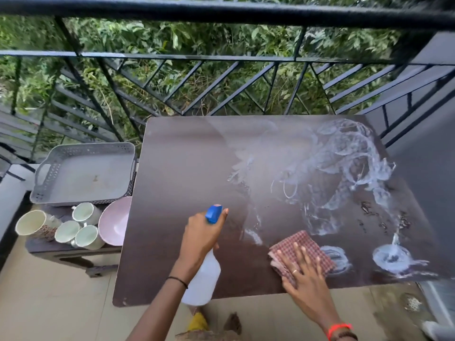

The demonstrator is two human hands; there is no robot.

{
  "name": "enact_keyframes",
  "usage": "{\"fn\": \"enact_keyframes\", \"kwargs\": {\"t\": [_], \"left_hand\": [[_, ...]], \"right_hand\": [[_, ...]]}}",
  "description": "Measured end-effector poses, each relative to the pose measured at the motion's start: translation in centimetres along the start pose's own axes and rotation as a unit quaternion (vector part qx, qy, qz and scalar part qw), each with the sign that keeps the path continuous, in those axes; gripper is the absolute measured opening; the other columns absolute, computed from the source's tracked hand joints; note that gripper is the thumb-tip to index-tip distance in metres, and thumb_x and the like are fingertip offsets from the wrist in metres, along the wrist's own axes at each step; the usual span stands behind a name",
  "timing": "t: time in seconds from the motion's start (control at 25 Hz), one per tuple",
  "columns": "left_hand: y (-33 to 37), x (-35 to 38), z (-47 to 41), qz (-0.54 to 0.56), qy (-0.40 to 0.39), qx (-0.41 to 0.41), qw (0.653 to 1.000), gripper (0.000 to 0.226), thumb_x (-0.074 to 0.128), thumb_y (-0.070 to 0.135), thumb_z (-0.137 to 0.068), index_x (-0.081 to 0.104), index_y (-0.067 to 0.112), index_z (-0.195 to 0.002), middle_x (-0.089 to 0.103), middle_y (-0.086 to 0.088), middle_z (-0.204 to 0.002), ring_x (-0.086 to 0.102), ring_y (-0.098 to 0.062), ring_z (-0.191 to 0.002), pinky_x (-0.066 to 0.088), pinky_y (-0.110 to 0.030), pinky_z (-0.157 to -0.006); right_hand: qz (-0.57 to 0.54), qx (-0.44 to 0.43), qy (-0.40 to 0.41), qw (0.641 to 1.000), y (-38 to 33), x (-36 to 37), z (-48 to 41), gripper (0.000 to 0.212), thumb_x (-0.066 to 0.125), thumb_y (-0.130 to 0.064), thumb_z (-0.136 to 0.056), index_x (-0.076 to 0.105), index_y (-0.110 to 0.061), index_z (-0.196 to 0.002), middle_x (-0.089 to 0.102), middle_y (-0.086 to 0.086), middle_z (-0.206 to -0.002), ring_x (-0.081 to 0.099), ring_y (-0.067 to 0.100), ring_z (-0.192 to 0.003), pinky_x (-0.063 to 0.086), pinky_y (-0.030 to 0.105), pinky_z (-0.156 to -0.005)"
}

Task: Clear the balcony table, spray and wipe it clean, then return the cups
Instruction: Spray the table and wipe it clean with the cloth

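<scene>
The brown balcony table [187, 168] carries white foam streaks across its right half. My left hand [202, 235] grips a white spray bottle [204, 279] with a blue nozzle above the table's near edge. With flat fingers, my right hand [301, 269] presses a red checked cloth [299, 249] onto the near right part of the table. Several pale cups [67, 231] stand on a low dark stool [64, 249] left of the table, beside a pink bowl [115, 221].
A grey perforated tray [83, 173] rests on the stool behind the cups. A black metal railing [221, 77] runs along the table's far side with foliage beyond. A grey wall [428, 168] stands at the right. Beige tiled floor [49, 303] lies below.
</scene>
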State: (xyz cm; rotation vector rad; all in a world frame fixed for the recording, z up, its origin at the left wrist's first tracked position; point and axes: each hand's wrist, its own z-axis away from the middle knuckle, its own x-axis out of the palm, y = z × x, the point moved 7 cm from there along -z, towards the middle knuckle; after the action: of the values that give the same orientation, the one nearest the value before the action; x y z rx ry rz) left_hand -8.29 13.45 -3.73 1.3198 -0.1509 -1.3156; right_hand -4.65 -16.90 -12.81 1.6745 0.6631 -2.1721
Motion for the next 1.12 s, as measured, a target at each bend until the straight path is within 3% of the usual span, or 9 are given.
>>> {"fn": "enact_keyframes", "kwargs": {"t": [0.2, 0.36, 0.44, 0.52, 0.6, 0.76, 0.88, 0.96, 1.12], "left_hand": [[2.4, 5.0, 0.7, -0.013, -0.044, 0.028, 0.999, 0.051, 0.056, 0.06, -0.088, 0.071, 0.012, -0.082, 0.054, -0.003, -0.035, 0.066, -0.012, -0.048, 0.056, -0.03, -0.067], [4.1, 7.8, 1.5, -0.039, -0.054, 0.026, 0.997, 0.051, 0.054, 0.062, -0.087, 0.075, 0.016, -0.09, 0.053, 0.0, -0.046, 0.069, -0.024, -0.066, 0.051, -0.03, -0.066], [5.0, 8.2, 1.7, -0.046, -0.049, 0.015, 0.998, 0.051, 0.057, 0.06, -0.087, 0.07, 0.013, -0.075, 0.048, 0.002, -0.048, 0.062, -0.03, -0.068, 0.044, -0.03, -0.063], [5.6, 8.5, 1.8, -0.014, -0.043, 0.01, 0.999, 0.053, 0.06, 0.056, -0.087, 0.054, 0.012, -0.059, 0.045, 0.001, -0.048, 0.051, -0.029, -0.06, 0.038, -0.031, -0.058], [6.0, 8.5, 1.8, 0.005, -0.033, 0.022, 0.999, 0.052, 0.062, 0.056, -0.086, 0.06, 0.007, -0.067, 0.046, -0.002, -0.052, 0.05, -0.031, -0.059, 0.037, -0.032, -0.056], [5.6, 8.6, 1.4, -0.027, -0.042, 0.003, 0.999, 0.054, 0.059, 0.059, -0.085, 0.064, 0.007, -0.073, 0.053, -0.004, -0.054, 0.058, -0.029, -0.062, 0.04, -0.03, -0.055], [5.0, 8.0, 0.8, -0.023, -0.041, 0.01, 0.999, 0.057, 0.054, 0.068, -0.082, 0.072, 0.014, -0.09, 0.065, -0.01, -0.06, 0.067, -0.024, -0.066, 0.056, -0.035, -0.068], [4.4, 7.1, 0.4, -0.007, -0.031, 0.003, 0.999, 0.059, 0.054, 0.07, -0.08, 0.072, 0.015, -0.092, 0.068, -0.012, -0.06, 0.069, -0.023, -0.066, 0.058, -0.039, -0.076], [3.8, 5.1, -0.4, -0.001, -0.02, -0.009, 1.0, 0.054, 0.059, 0.062, -0.085, 0.073, 0.011, -0.096, 0.067, -0.013, -0.054, 0.069, -0.024, -0.055, 0.059, -0.041, -0.075]], "right_hand": [[-0.024, 0.051, -0.013, 0.998, 1.9, 0.4, 0.2, 0.077, 0.042, -0.052, -0.076, 0.004, -0.057, -0.142, 0.012, 0.0, -0.159, -0.001, 0.017, -0.146, -0.006, 0.038, -0.116], [-0.039, 0.065, -0.001, 0.997, 1.6, 0.4, 0.2, 0.076, 0.043, -0.05, -0.076, 0.006, -0.057, -0.142, 0.01, 0.001, -0.159, -0.001, 0.018, -0.146, -0.007, 0.04, -0.116], [-0.049, 0.064, 0.002, 0.997, 1.5, 0.3, 0.2, 0.074, 0.042, -0.049, -0.077, 0.007, -0.057, -0.142, 0.006, -0.001, -0.16, -0.001, 0.018, -0.147, -0.008, 0.04, -0.116], [-0.047, 0.064, 0.003, 0.997, 1.5, 0.4, 0.3, 0.071, 0.039, -0.049, -0.08, 0.005, -0.059, -0.141, -0.003, -0.005, -0.16, -0.005, 0.016, -0.147, -0.012, 0.04, -0.116], [-0.045, 0.066, 0.004, 0.997, 1.6, 0.4, 0.4, 0.07, 0.038, -0.049, -0.08, 0.003, -0.06, -0.141, -0.007, -0.007, -0.159, -0.007, 0.015, -0.147, -0.012, 0.041, -0.116], [-0.049, 0.065, 0.003, 0.997, 1.5, 0.3, 0.3, 0.071, 0.041, -0.047, -0.079, 0.01, -0.056, -0.143, 0.003, -0.003, -0.16, -0.003, 0.017, -0.147, -0.009, 0.041, -0.116], [-0.054, 0.062, -0.007, 0.997, 1.8, 0.5, 0.3, 0.068, 0.037, -0.049, -0.082, 0.005, -0.06, -0.14, -0.005, -0.004, -0.16, -0.011, 0.014, -0.146, -0.013, 0.041, -0.116], [-0.056, 0.057, -0.017, 0.997, 2.2, 0.4, 0.2, 0.066, 0.033, -0.051, -0.082, 0.002, -0.062, -0.139, -0.012, -0.006, -0.159, -0.018, 0.012, -0.145, -0.015, 0.042, -0.115], [-0.048, 0.087, -0.013, 0.995, 3.4, -1.0, -2.7, 0.062, 0.021, -0.055, -0.08, -0.001, -0.061, -0.139, -0.019, -0.005, -0.157, -0.014, 0.017, -0.146, -0.014, 0.044, -0.116]]}}
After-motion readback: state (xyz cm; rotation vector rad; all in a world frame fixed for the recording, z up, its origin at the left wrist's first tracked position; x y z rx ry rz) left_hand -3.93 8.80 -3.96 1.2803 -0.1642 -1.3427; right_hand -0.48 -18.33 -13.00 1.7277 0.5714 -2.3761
